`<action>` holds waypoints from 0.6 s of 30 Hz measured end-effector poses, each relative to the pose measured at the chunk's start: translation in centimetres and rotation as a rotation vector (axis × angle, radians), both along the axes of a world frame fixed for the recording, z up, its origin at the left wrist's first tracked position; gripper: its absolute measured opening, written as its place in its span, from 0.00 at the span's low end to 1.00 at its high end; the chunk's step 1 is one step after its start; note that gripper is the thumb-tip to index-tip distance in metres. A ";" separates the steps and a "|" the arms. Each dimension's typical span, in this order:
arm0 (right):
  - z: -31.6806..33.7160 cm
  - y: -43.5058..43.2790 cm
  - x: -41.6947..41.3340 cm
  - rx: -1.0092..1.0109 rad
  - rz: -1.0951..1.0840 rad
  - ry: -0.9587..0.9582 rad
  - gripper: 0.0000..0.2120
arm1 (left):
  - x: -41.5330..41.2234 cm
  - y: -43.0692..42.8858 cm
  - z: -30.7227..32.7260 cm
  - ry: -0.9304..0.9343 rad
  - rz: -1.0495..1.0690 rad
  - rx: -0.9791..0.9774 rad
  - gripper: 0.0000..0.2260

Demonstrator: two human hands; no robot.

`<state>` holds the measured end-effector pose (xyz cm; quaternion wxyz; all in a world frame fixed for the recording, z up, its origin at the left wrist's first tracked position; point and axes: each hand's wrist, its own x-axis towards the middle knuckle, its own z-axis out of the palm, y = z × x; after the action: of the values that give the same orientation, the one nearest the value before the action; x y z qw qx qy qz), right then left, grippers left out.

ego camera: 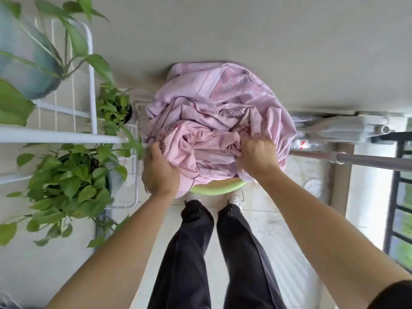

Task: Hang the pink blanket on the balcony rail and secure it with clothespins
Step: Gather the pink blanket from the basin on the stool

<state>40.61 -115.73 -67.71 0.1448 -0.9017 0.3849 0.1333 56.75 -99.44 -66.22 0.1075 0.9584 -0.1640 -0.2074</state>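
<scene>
The pink blanket [214, 121] lies bunched in a heap that fills a green basin [217, 189] on the tiled floor [267, 219], right at the person's feet. Both hands are on it. The left hand [160, 170] has its grip closed round the heap's near-left edge, and the right hand [256, 155] has its grip curled into the folds on the other side. Potted plants [69, 184] on a white rack [89, 85] stand just beside the heap on the left. The dark balcony rail [399, 197] is well apart on the right.

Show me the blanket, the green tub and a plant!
blanket [223, 103]: head view, on its bunched top.
green tub [217, 189]: head view, on its near rim.
plant [73, 175]: head view, on its leaves.
</scene>
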 end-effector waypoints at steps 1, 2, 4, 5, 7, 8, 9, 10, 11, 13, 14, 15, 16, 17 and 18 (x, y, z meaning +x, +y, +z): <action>1.7 -0.6 0.0 0.024 -0.096 -0.061 0.09 | 0.6 -0.3 1.0 -0.033 0.028 -0.023 0.25; 3.3 -1.1 -0.2 0.033 -0.198 -0.121 0.10 | 1.2 -0.5 2.0 -0.059 0.045 -0.040 0.25; 6.7 -2.2 -1.0 0.006 -0.382 -0.267 0.12 | 2.2 -0.7 3.7 -0.084 0.055 -0.058 0.26; 8.2 -2.7 -1.8 -0.017 -0.470 -0.370 0.13 | 2.5 -0.7 4.3 -0.087 0.056 -0.058 0.27; 9.7 -2.9 -3.5 -0.029 -0.597 -0.538 0.17 | 2.6 -0.7 5.3 -0.088 0.017 -0.037 0.28; 10.0 -2.9 -4.4 -0.017 -0.619 -0.540 0.19 | 2.3 -0.8 5.7 -0.076 -0.024 -0.025 0.28; 9.7 -2.9 -5.2 0.009 -0.620 -0.464 0.22 | 1.8 -1.0 5.9 -0.049 -0.074 -0.021 0.29; 9.0 -2.8 -6.0 0.054 -0.613 -0.319 0.27 | 1.2 -1.2 6.1 -0.020 -0.135 -0.018 0.31; 8.2 -2.7 -6.7 0.093 -0.571 -0.102 0.31 | 0.5 -1.4 6.0 0.007 -0.212 -0.006 0.32; 6.6 -2.1 -7.6 0.069 -0.384 0.302 0.38 | -1.0 -1.4 5.5 0.042 -0.397 0.023 0.37; 5.8 -1.7 -7.6 0.035 -0.300 0.393 0.42 | -1.8 -1.1 5.0 0.051 -0.472 0.030 0.41; 5.0 -1.3 -7.5 0.008 -0.231 0.406 0.46 | -2.5 -0.8 4.6 0.054 -0.513 0.042 0.44; 4.3 -0.8 -7.1 -0.005 -0.173 0.363 0.51 | -3.0 -0.5 4.2 0.057 -0.525 0.063 0.45; 3.8 -0.2 -6.7 -0.012 -0.108 0.303 0.57 | -3.4 0.0 3.8 0.063 -0.521 0.083 0.44; 3.2 0.3 -6.3 -0.024 -0.033 0.245 0.62 | -3.7 0.5 3.3 0.064 -0.514 0.095 0.43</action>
<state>34.33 -115.39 -64.55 0.0882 -0.8738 0.4162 0.2355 53.02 -98.96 -62.90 0.0115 0.8822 -0.3886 -0.2656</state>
